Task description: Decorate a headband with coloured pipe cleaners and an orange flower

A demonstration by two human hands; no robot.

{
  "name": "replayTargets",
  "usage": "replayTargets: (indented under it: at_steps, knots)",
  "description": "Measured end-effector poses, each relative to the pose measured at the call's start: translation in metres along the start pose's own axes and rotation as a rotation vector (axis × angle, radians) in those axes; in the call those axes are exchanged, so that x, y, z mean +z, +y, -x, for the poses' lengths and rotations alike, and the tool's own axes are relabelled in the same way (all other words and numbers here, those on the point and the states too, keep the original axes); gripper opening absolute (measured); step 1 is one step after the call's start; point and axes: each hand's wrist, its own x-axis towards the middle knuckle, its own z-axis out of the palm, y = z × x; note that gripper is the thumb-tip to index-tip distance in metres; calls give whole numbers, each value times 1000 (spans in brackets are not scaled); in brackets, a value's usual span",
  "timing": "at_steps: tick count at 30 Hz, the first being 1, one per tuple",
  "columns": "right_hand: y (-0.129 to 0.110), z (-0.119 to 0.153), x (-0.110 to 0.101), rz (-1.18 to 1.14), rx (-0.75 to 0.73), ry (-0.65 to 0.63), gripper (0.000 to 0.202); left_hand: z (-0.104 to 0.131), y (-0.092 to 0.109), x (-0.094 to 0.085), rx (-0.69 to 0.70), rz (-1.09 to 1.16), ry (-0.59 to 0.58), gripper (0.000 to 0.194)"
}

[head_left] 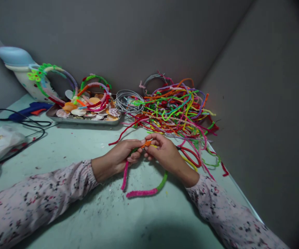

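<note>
Both hands meet above the middle of the table. My left hand is closed on an open hoop wrapped in fuzzy pipe cleaner, pink at its ends and green farther up. The hoop's two pink ends hang apart below the hands, and its upper part is largely hidden by my fingers. An orange pipe cleaner shows between the fingertips of both hands. My right hand pinches at this orange piece, with a bit of yellow beside it. Red-handled scissors lie just right of my right wrist, partly covered.
A large tangle of coloured pipe cleaners lies at the back right, with coiled grey wire beside it. A metal tray holds shells and finished hoops. At left are a blue tool, black cable and blue-lidded container.
</note>
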Motion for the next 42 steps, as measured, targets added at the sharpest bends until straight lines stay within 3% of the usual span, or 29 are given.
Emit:
replayTargets:
  at_steps: [4, 10, 20, 33, 42]
  knots:
    - [-3, 1, 0, 31, -5, 13, 21, 1, 0, 1, 21, 3, 4, 13]
    - [-1, -1, -2, -40, -10, -67, 26, -2, 1, 0, -18, 42, 19, 18]
    - [1, 1, 1, 55, -40, -13, 22, -3, -3, -3, -9, 48, 33, 19]
    - [7, -3, -2, -156, 80, -9, 35, 3, -6, 3, 61, -35, 11, 16]
    - [3, -6, -7, -218, 114, -95, 36, 2, -4, 4, 126, -116, 8, 17]
